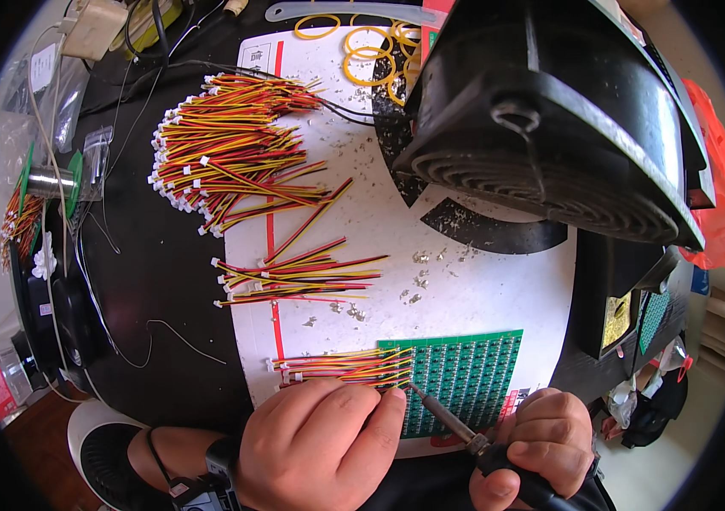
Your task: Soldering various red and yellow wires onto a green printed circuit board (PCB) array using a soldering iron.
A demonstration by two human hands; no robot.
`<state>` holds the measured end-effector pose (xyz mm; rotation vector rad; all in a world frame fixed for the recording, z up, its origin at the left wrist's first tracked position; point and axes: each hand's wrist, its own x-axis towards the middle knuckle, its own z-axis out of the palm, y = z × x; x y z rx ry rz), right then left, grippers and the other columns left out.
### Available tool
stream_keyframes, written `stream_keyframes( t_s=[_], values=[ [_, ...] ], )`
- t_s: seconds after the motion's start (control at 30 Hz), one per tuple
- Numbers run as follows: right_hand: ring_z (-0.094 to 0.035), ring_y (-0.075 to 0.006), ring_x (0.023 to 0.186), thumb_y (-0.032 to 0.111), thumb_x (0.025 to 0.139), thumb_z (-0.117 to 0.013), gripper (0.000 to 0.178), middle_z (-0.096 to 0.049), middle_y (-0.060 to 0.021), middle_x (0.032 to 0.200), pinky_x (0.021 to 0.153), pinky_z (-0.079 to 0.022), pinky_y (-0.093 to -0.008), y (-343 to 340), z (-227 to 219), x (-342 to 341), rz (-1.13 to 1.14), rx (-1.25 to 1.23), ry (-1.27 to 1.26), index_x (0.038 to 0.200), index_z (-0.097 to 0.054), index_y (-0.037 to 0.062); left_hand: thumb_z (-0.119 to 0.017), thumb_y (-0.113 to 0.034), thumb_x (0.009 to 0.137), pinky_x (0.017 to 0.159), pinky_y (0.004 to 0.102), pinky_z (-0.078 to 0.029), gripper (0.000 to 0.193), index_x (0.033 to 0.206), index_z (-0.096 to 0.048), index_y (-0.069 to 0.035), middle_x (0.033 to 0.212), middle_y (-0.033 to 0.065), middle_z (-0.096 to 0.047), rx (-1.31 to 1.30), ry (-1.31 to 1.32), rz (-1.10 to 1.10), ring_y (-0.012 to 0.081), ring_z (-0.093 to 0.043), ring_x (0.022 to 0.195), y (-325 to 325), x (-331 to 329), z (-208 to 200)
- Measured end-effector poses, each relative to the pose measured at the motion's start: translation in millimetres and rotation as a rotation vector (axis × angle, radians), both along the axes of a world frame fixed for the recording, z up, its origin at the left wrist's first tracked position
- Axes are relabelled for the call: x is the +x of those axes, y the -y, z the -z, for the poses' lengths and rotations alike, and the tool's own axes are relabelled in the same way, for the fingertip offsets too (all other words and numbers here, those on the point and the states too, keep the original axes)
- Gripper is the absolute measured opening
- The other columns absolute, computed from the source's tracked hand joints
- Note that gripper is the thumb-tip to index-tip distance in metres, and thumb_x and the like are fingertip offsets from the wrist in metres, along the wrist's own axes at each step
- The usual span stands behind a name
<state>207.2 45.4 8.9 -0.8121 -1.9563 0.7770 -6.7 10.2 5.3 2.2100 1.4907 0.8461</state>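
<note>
My right hand [541, 447] is wrapped round the dark handle of a soldering iron [448, 417]. The iron's tip meets the wire ends near the left part of a green circuit board panel [465, 375]. Red, yellow and black connector wires [337, 362] with white plugs reach from the left onto that panel, side by side. My left hand [320, 443] is closed, its fingers pinched at the lowest of these wires. The fingertips partly hide what they grip. The panel carries rows of small identical boards and lies on a white sheet [482, 289].
A large pile of connector wires [235, 145] and a smaller bunch [303, 277] lie farther off. A black fume fan [550, 128] overhangs the right side. Solder scraps [418, 281] and yellow rubber bands [369, 64] are scattered about. A solder spool [51, 183] stands left.
</note>
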Motion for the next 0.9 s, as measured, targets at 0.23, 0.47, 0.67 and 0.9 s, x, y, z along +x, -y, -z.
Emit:
stream_keyframes(
  t_s=[0.23, 0.47, 0.67, 0.9],
  values=[
    [-0.049, -0.0182, 0.051, 0.015, 0.086, -0.07, 0.023, -0.052, -0.0083, 0.062, 0.048, -0.044, -0.0306, 1.6, 3.5, -11.4, 0.073, 0.071, -0.101, 0.085, -0.054, -0.002, -0.073, 0.008, 0.068, 0.053, 0.0306, -0.052, 0.022, 0.09, -0.071, 0.006, 0.077, 0.0103, -0.062, -0.017, 0.006, 0.004, 0.0224, -0.063, 0.06, -0.7, -0.9, 0.8],
    [-0.049, -0.018, 0.049, 0.015, 0.087, -0.068, 0.023, -0.052, -0.0079, 0.06, 0.047, -0.043, -0.0303, 3.9, 2.3, -11.1, 0.156, 0.09, -0.112, 0.084, -0.054, -0.0023, -0.073, 0.009, 0.069, 0.054, 0.0313, -0.053, 0.022, 0.091, -0.07, 0.007, 0.078, 0.0112, -0.062, -0.041, 0.022, 0.004, 0.0229, -0.063, 0.061, -1.4, -0.3, -0.8],
    [-0.051, -0.0184, 0.051, 0.012, 0.086, -0.07, 0.021, -0.055, -0.0094, 0.063, 0.05, -0.044, -0.0305, 0.3, -0.3, -8.2, 0.09, 0.012, -0.085, 0.086, -0.055, -0.0029, -0.072, 0.009, 0.069, 0.055, 0.0315, -0.053, 0.022, 0.091, -0.07, 0.007, 0.08, 0.0115, -0.062, -0.065, 0.023, 0.009, 0.0233, -0.064, 0.063, -3.2, -2.5, -2.0],
    [-0.052, -0.0198, 0.052, 0.011, 0.084, -0.072, 0.022, -0.056, -0.0108, 0.064, 0.051, -0.046, -0.0316, 4.9, -10.5, -3.7, 0.095, 0.005, -0.044, 0.086, -0.057, -0.0041, -0.073, 0.009, 0.069, 0.056, 0.0327, -0.055, 0.021, 0.09, -0.07, 0.007, 0.08, 0.0115, -0.062, -0.032, 0.058, 0.049, 0.0236, -0.064, 0.064, -5.7, 1.3, -1.6]
  ],
)
